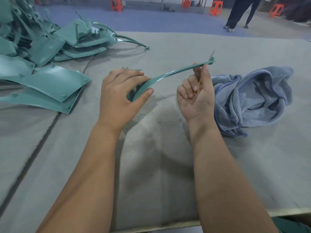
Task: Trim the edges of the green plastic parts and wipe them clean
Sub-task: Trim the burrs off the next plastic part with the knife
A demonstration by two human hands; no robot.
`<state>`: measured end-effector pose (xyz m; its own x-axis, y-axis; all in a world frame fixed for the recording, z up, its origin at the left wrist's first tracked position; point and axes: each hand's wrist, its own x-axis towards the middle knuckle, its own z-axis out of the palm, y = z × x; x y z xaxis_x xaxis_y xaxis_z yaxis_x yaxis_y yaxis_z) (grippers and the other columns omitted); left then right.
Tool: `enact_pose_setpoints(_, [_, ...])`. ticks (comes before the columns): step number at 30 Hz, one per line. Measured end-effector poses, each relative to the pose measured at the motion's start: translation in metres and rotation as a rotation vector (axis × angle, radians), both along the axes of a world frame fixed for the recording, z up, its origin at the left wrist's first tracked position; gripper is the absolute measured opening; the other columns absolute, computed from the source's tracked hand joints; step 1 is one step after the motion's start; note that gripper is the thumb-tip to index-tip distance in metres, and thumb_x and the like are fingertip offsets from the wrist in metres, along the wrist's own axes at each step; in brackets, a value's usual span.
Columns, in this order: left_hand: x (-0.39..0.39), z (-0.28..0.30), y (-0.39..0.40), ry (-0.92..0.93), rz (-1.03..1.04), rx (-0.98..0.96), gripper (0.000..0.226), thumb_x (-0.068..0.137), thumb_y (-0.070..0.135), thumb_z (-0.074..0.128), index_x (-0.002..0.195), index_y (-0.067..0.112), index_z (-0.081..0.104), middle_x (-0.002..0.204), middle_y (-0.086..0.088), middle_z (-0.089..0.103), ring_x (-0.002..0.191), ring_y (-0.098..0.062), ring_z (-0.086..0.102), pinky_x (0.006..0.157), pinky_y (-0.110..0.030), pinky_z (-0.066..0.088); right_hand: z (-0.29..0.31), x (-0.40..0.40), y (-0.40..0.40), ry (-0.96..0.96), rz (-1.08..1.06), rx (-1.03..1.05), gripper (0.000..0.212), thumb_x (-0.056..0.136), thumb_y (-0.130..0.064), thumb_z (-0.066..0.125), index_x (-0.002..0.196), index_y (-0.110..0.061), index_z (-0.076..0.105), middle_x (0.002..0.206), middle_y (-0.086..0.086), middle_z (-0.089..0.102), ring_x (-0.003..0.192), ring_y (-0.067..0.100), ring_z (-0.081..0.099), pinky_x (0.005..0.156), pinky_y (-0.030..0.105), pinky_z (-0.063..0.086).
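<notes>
My left hand (120, 96) grips the near end of a long curved green plastic part (170, 74), thumb under it and fingers over it. The strip arches up and to the right above the table. My right hand (196, 96) is curled round a small knife with a yellowish handle; its thin blade (212, 54) sticks up past the far tip of the strip. The thumb of that hand presses against the strip near its far end. A crumpled blue cloth (257, 100) lies on the table just right of my right hand.
A heap of green plastic parts (50, 42) fills the far left, with flatter panels (55, 84) stacked closer. Pale shavings (161, 106) are scattered on the grey felt table (168, 165). A person (240, 12) stands among orange stools (215, 7) beyond the table.
</notes>
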<state>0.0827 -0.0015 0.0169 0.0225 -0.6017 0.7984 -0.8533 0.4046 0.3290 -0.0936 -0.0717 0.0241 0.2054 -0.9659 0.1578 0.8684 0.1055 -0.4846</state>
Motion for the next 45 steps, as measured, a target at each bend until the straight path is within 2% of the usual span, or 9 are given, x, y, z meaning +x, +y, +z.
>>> enact_pose_setpoints(7, [0.003,-0.013,-0.008,0.134,0.267,0.225,0.048,0.096,0.047,0.044,0.138,0.026,0.049,0.132,-0.003,0.048,0.115,-0.024,0.043,0.087,-0.029,0.035,-0.001,0.004,-0.001,0.074,0.016,-0.002,0.022,0.100,-0.031,0.045,0.088,-0.017,0.057,0.047,-0.007,0.029,0.038,0.005,0.023,0.040,0.018,0.018])
enact_pose_setpoints(13, [0.012,0.000,-0.007,0.763,0.321,0.074,0.028,0.100,0.039,0.043,0.093,0.020,0.062,0.071,0.013,0.054,0.063,0.000,0.051,0.060,-0.018,0.042,-0.006,0.012,-0.005,0.345,0.013,0.006,0.025,0.102,-0.025,0.038,0.094,-0.011,0.057,0.055,-0.003,0.043,0.043,0.008,0.033,0.044,0.021,0.026])
enact_pose_setpoints(17, [0.011,0.004,-0.007,1.178,0.153,0.099,0.025,0.101,0.033,0.047,0.078,0.027,0.056,0.065,0.018,0.063,0.059,0.010,0.060,0.057,-0.011,0.045,-0.008,0.021,-0.002,0.665,-0.118,0.017,0.025,0.101,-0.020,0.044,0.083,-0.015,0.060,0.067,-0.001,0.048,0.051,0.010,0.041,0.050,0.021,0.036])
enact_pose_setpoints(23, [0.012,0.001,-0.013,1.468,0.024,0.384,0.017,0.099,0.027,0.053,0.106,0.013,0.058,0.095,-0.004,0.070,0.078,-0.016,0.072,0.069,-0.035,0.059,-0.009,0.026,0.002,1.002,-0.204,-0.084,0.028,0.096,-0.023,0.053,0.069,-0.022,0.059,0.064,-0.005,0.042,0.061,0.010,0.039,0.054,0.020,0.033])
enact_pose_setpoints(29, [0.012,0.003,-0.012,1.605,-0.131,0.369,0.073,0.091,0.009,0.051,0.151,0.034,0.018,0.105,0.001,0.063,0.068,-0.012,0.070,0.062,-0.033,0.058,-0.016,0.029,0.000,1.035,-0.101,-0.123,0.030,0.093,-0.021,0.059,0.063,-0.018,0.063,0.069,0.002,0.057,0.069,0.020,0.049,0.063,0.029,0.038])
enact_pose_setpoints(33, [0.014,0.001,-0.013,1.516,-0.198,0.294,0.076,0.089,0.005,0.055,0.149,0.039,0.022,0.091,0.009,0.068,0.071,-0.010,0.063,0.060,-0.024,0.054,-0.019,0.029,-0.005,0.860,-0.234,-0.009,0.028,0.093,-0.010,0.058,0.066,-0.011,0.061,0.061,0.002,0.054,0.053,0.010,0.050,0.050,0.023,0.041])
enact_pose_setpoints(39, [0.002,-0.011,-0.015,0.677,0.027,0.472,0.024,0.091,0.024,0.059,0.110,0.036,0.068,0.135,0.004,0.054,0.130,-0.017,0.047,0.113,-0.044,0.033,-0.013,0.026,-0.005,0.601,-0.269,0.001,0.023,0.097,-0.007,0.052,0.076,-0.003,0.061,0.060,0.000,0.062,0.056,0.007,0.059,0.060,0.020,0.053])
enact_pose_setpoints(42, [-0.003,-0.010,-0.012,0.528,0.096,0.534,0.027,0.087,0.044,0.053,0.109,0.043,0.068,0.139,0.017,0.051,0.132,-0.010,0.044,0.114,-0.041,0.030,-0.007,0.025,-0.002,0.455,-0.190,-0.017,0.025,0.100,-0.009,0.047,0.079,-0.003,0.061,0.076,0.006,0.068,0.069,0.013,0.065,0.070,0.026,0.055])
enact_pose_setpoints(45, [-0.009,-0.007,-0.008,0.690,0.024,0.503,0.031,0.091,0.046,0.044,0.113,0.042,0.067,0.108,0.042,0.056,0.108,0.014,0.051,0.093,-0.012,0.039,-0.003,0.024,0.002,0.333,-0.102,-0.122,0.024,0.102,-0.013,0.042,0.086,-0.006,0.058,0.106,0.011,0.066,0.096,0.021,0.065,0.091,0.035,0.052])
